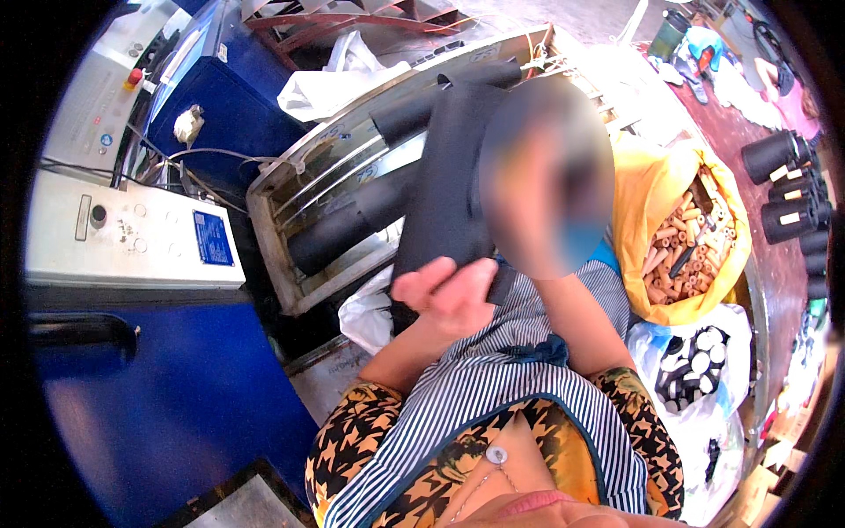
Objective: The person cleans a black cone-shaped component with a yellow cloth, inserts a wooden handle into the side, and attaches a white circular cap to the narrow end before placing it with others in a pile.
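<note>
A wide black tube point(451, 167) stands tilted before me, reaching from near my lap up over a shallow crate. Around its lower end the fingers of my left hand point(453, 295) are closed. My right forearm rises toward the tube's right side, but a round smear covers most of my right hand point(532, 194). Its fingers, and anything in them, cannot be made out. Behind the held tube, several more black tubes point(352, 224) lie in the crate point(277, 268), alongside pale metal rods.
Left of me are a blue cabinet point(167, 387) and a white control panel point(132, 233). To the right, a yellow sack point(638, 220) holds small brown tubes, above a clear bag point(735, 339) of black and white parts. Black cylinders point(766, 158) and another person point(797, 101) are farther right.
</note>
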`<move>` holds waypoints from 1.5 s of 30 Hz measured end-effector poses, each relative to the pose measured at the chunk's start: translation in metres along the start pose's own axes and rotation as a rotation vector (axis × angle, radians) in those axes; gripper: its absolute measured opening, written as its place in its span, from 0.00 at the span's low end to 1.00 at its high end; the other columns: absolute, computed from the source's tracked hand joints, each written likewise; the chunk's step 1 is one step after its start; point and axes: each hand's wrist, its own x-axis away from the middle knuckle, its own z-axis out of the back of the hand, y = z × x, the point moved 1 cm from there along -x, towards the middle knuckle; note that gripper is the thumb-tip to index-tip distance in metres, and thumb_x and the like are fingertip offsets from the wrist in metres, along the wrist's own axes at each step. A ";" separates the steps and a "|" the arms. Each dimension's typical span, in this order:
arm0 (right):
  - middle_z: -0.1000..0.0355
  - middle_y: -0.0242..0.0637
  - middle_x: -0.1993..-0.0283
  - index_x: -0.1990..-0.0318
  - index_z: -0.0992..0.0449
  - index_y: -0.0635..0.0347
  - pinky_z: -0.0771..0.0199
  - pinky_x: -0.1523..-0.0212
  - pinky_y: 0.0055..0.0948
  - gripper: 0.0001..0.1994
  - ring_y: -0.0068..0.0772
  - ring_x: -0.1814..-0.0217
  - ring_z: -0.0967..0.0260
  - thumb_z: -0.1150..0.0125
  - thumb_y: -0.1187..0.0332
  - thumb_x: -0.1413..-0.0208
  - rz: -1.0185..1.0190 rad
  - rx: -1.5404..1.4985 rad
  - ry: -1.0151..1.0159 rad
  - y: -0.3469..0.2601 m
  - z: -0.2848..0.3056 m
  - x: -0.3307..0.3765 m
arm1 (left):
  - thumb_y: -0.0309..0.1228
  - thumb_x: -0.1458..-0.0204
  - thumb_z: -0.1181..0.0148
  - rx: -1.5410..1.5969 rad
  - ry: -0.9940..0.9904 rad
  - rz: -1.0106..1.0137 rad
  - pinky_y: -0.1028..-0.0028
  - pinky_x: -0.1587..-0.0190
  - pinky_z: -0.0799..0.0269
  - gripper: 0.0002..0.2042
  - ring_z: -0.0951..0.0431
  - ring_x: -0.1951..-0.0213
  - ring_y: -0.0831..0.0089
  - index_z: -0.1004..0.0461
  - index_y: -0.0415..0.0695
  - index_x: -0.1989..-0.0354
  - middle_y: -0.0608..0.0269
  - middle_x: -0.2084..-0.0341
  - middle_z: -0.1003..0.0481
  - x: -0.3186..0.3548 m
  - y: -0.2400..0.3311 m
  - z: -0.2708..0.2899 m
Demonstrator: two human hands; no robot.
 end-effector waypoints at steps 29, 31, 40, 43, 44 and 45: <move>0.27 0.34 0.55 0.51 0.27 0.66 0.33 0.52 0.29 0.19 0.27 0.57 0.33 0.53 0.58 0.35 -0.405 -0.601 -0.304 0.052 0.159 0.003 | 0.35 0.39 0.49 1.135 -0.553 1.398 0.63 0.46 0.26 0.19 0.22 0.50 0.61 0.28 0.31 0.47 0.47 0.50 0.24 0.052 -0.032 -0.030; 0.27 0.31 0.58 0.54 0.26 0.65 0.33 0.57 0.27 0.19 0.23 0.62 0.35 0.53 0.56 0.34 -0.482 -0.416 -0.391 0.052 0.181 0.014 | 0.35 0.38 0.47 1.526 -0.387 1.721 0.64 0.46 0.27 0.17 0.22 0.51 0.61 0.28 0.32 0.50 0.48 0.51 0.24 0.014 -0.019 -0.039; 0.28 0.37 0.44 0.45 0.29 0.60 0.29 0.42 0.34 0.16 0.32 0.46 0.28 0.51 0.62 0.34 -0.496 -0.969 0.663 0.006 0.263 0.035 | 0.37 0.37 0.49 1.499 -0.451 1.819 0.61 0.46 0.28 0.18 0.23 0.52 0.61 0.29 0.33 0.49 0.51 0.53 0.23 0.013 0.027 -0.109; 0.34 0.38 0.37 0.38 0.35 0.58 0.40 0.34 0.39 0.23 0.35 0.36 0.35 0.52 0.55 0.35 -0.438 -0.670 0.454 0.029 0.210 0.095 | 0.41 0.35 0.54 1.967 -0.558 2.127 0.59 0.47 0.26 0.21 0.22 0.52 0.57 0.29 0.33 0.47 0.50 0.51 0.24 0.041 0.046 -0.124; 0.35 0.37 0.35 0.38 0.34 0.55 0.44 0.32 0.43 0.23 0.36 0.34 0.37 0.53 0.54 0.36 -0.241 -0.362 0.174 0.008 0.195 0.100 | 0.43 0.35 0.56 2.158 -0.585 2.083 0.60 0.47 0.26 0.23 0.22 0.52 0.58 0.29 0.33 0.47 0.51 0.51 0.24 0.054 0.046 -0.128; 0.36 0.35 0.34 0.38 0.33 0.51 0.49 0.31 0.46 0.24 0.36 0.32 0.39 0.55 0.52 0.36 0.058 -0.105 -0.087 -0.010 0.185 0.102 | 0.44 0.35 0.57 2.352 -0.604 2.026 0.61 0.46 0.26 0.24 0.21 0.52 0.58 0.29 0.33 0.47 0.51 0.51 0.24 0.063 0.046 -0.128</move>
